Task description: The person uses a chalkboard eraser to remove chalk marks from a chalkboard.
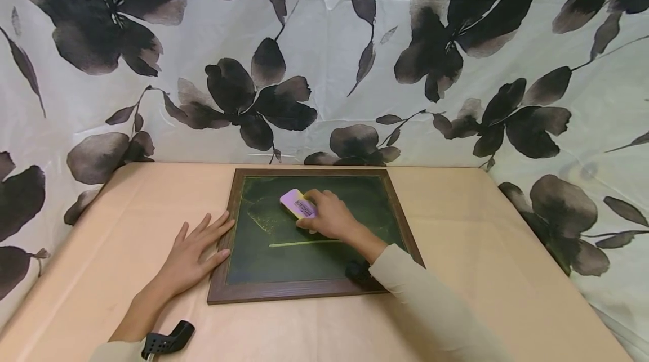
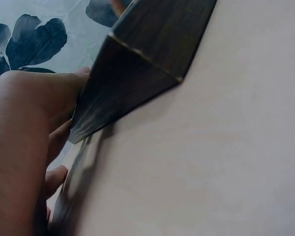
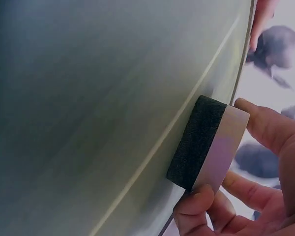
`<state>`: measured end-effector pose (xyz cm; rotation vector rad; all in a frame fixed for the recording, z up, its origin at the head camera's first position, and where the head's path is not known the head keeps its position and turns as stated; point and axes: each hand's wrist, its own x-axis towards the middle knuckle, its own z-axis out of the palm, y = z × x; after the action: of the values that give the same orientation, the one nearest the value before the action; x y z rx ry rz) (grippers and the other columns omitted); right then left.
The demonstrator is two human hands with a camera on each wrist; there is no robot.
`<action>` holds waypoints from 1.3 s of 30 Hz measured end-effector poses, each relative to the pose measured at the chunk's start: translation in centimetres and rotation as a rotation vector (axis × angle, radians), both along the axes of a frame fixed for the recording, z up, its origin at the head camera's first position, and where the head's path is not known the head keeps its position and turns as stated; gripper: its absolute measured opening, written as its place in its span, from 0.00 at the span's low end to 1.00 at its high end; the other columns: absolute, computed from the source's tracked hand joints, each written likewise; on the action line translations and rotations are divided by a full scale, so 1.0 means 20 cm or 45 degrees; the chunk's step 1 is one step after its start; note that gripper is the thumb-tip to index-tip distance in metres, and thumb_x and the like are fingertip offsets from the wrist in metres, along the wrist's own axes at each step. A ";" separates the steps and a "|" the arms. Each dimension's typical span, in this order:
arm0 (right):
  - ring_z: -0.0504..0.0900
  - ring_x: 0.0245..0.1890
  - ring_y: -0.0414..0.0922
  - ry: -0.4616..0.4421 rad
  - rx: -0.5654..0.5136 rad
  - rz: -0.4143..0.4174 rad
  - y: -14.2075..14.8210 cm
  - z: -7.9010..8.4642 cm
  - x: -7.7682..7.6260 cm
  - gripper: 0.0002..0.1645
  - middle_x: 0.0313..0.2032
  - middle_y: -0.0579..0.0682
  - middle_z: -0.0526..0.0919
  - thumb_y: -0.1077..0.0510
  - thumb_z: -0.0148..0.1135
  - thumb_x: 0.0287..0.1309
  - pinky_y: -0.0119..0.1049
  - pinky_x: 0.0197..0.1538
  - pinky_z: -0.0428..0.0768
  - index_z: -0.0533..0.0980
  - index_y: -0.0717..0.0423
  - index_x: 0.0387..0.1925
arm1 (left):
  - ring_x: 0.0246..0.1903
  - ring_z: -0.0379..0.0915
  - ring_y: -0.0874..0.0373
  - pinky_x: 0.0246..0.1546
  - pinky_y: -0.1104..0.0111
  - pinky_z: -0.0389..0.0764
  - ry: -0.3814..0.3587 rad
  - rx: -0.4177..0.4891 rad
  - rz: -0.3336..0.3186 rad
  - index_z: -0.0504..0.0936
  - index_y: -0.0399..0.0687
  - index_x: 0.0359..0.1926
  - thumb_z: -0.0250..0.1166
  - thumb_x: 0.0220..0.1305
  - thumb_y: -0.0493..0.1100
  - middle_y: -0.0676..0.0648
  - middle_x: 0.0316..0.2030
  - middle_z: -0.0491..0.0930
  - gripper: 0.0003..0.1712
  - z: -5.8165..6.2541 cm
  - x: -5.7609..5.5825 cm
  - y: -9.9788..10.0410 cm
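A dark green chalkboard in a brown wooden frame lies on the table. My right hand grips a chalkboard eraser, purple and yellow on top; the right wrist view shows its dark felt side facing the board. A yellow chalk line crosses the board just below the eraser, partly hidden by my right arm. Faint chalk smudges mark the upper left of the board. With fingers spread, my left hand rests at the left edge of the frame.
A pale peach cloth covers the table around the board. Behind and at the sides hangs a white curtain with dark flowers. A black wrist camera sits on the left wrist.
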<state>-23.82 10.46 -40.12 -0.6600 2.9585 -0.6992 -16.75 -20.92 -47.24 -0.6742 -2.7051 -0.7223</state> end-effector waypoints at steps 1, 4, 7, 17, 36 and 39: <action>0.73 0.35 0.45 -0.002 -0.010 -0.026 0.04 0.00 -0.01 0.38 0.38 0.52 0.76 0.45 0.72 0.50 0.40 0.35 0.73 0.72 0.57 0.59 | 0.68 0.48 0.34 0.61 0.34 0.36 -0.008 -0.006 0.001 0.65 0.54 0.70 0.61 0.64 0.54 0.45 0.71 0.58 0.35 0.00 0.00 0.00; 0.74 0.35 0.47 -0.003 -0.040 -0.098 0.18 -0.01 -0.02 0.39 0.38 0.54 0.76 0.46 0.73 0.49 0.42 0.35 0.74 0.72 0.58 0.60 | 0.68 0.48 0.34 0.62 0.35 0.35 -0.019 -0.012 -0.001 0.65 0.54 0.70 0.61 0.64 0.54 0.45 0.71 0.57 0.35 0.00 0.00 -0.01; 0.75 0.35 0.48 -0.008 -0.063 -0.157 0.30 -0.02 -0.02 0.40 0.37 0.55 0.76 0.46 0.73 0.49 0.42 0.33 0.74 0.71 0.59 0.60 | 0.68 0.48 0.34 0.62 0.35 0.35 -0.021 -0.008 0.000 0.65 0.55 0.70 0.61 0.64 0.54 0.44 0.71 0.57 0.35 0.00 0.01 -0.01; 0.77 0.33 0.52 0.026 -0.066 -0.276 0.61 -0.02 0.01 0.38 0.40 0.62 0.79 0.49 0.72 0.51 0.42 0.29 0.73 0.70 0.66 0.58 | 0.68 0.49 0.35 0.63 0.36 0.35 -0.013 0.010 -0.008 0.65 0.55 0.70 0.61 0.64 0.53 0.45 0.71 0.58 0.35 -0.01 0.03 -0.02; 0.77 0.34 0.53 0.015 -0.138 -0.342 0.72 -0.04 0.08 0.40 0.42 0.65 0.78 0.50 0.70 0.53 0.40 0.30 0.75 0.67 0.72 0.58 | 0.68 0.49 0.35 0.62 0.36 0.35 -0.004 0.011 -0.023 0.66 0.54 0.70 0.61 0.64 0.53 0.45 0.70 0.58 0.34 0.00 0.03 -0.02; 0.77 0.32 0.51 -0.010 -0.180 -0.347 0.73 -0.02 0.12 0.40 0.42 0.64 0.78 0.49 0.69 0.53 0.37 0.27 0.75 0.67 0.72 0.58 | 0.68 0.49 0.35 0.62 0.36 0.35 0.001 0.013 -0.029 0.66 0.54 0.70 0.62 0.64 0.53 0.45 0.70 0.59 0.34 0.01 0.03 -0.02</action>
<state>-21.47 25.04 -40.46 -0.2587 3.0445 -0.9336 -16.16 -21.35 -47.06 -0.7041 -2.6955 -0.7406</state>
